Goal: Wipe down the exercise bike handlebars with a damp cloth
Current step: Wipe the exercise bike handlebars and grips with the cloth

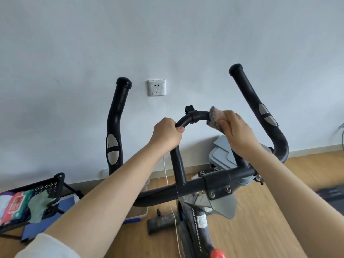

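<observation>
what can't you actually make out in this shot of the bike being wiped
Head view only:
- Cloth: mostly covered by the right hand; dampness cannot be told.
- Centre loop bar: its right side is hidden behind the cloth and right hand.
- Bike frame: lower part cut off by the bottom edge.
- Frame label: print too small to read.
- Black basket: contents cut off by the left edge.

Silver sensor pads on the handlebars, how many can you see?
4: two stacked on the left horn, two stacked on the right horn. The partly covered centre loop may hide more.
</observation>
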